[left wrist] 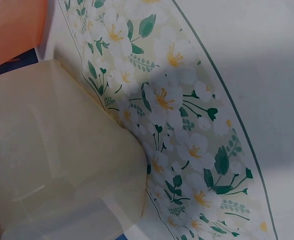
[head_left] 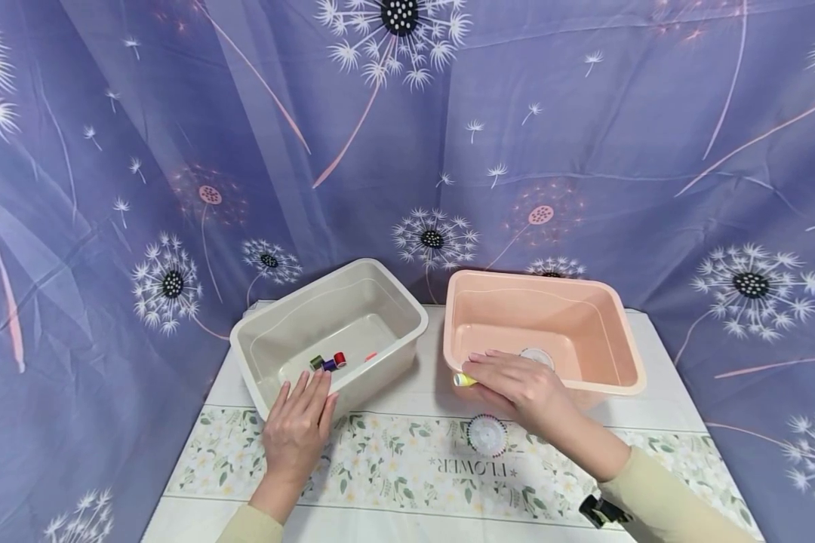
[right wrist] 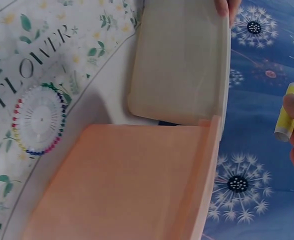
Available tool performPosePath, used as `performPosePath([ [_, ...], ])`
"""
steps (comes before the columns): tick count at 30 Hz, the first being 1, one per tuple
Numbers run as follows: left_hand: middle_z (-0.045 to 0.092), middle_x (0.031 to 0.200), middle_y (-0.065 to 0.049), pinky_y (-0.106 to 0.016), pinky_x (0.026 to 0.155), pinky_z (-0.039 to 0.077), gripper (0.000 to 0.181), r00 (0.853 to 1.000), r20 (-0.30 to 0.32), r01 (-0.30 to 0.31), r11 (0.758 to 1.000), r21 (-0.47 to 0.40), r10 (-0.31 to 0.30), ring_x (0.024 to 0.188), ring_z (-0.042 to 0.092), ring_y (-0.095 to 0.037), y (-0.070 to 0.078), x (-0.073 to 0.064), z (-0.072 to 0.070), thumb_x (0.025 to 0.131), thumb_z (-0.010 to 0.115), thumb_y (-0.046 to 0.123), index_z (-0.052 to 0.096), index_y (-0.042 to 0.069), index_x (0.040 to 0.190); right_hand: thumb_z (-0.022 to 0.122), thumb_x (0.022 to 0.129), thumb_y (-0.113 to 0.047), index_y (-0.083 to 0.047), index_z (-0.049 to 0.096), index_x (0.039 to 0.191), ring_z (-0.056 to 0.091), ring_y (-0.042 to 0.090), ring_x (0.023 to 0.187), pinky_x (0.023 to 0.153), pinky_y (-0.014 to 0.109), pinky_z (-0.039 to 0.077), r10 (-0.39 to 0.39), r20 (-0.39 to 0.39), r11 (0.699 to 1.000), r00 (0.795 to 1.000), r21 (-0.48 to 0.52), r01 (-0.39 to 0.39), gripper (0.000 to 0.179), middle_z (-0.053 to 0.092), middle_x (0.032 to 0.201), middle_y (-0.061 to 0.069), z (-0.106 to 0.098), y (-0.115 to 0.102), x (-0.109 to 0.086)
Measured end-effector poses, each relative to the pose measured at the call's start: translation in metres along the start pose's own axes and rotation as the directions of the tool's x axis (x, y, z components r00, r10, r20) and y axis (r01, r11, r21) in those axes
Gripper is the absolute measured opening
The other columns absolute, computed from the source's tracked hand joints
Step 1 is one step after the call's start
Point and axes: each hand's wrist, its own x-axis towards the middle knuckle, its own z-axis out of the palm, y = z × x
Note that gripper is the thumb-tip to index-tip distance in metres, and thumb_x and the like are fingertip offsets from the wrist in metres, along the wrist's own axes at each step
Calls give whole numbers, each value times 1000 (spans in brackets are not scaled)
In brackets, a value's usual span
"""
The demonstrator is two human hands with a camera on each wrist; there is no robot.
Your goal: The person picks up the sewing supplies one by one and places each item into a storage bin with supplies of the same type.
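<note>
My left hand [head_left: 295, 434] rests with extended fingers on the near rim of the grey-beige bin [head_left: 390, 369]. Inside that bin lie small thread spools: a green one [head_left: 316, 362], a purple one [head_left: 329, 366] and a red one [head_left: 340, 359]. Over the near left rim of the pink bin [head_left: 625, 339], my right hand [head_left: 526, 385] pinches a yellow thread spool [right wrist: 288, 112] between thumb and fingers. A round pin wheel [head_left: 538, 357] on the pink bin's floor is partly hidden by that hand. Only the grey-beige bin's outer wall [left wrist: 67, 150] fills much of the left wrist view.
Another pin wheel [head_left: 487, 435] with coloured heads lies on the flowered table cover [head_left: 394, 467], in front of the pink bin. An orange-red item [head_left: 370, 356] shows in the grey-beige bin, partly behind its near rim. A purple dandelion curtain [head_left: 380, 188] hangs behind both bins.
</note>
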Motion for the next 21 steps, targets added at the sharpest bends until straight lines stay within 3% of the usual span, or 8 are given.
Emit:
performPosePath([
  [10, 79, 121, -15, -61, 101, 56, 42, 1000, 4, -1, 1000, 5, 1, 113, 76, -38, 0, 0, 0, 110, 57, 36, 76, 7, 132, 56, 113, -30, -9, 81, 119, 79, 26, 105, 93, 41, 63, 21, 71, 1000, 997, 8, -22, 34, 81, 117, 4, 3, 8, 11],
  [21, 78, 123, -14, -60, 101, 56, 41, 1000, -5, -7, 1000, 9, 7, 112, 76, -38, -1, -1, 2, 109, 58, 36, 76, 7, 132, 58, 112, -28, -7, 80, 122, 78, 30, 108, 94, 42, 62, -26, 76, 999, 997, 37, 23, 32, 80, 119, 10, 15, 18, 26],
])
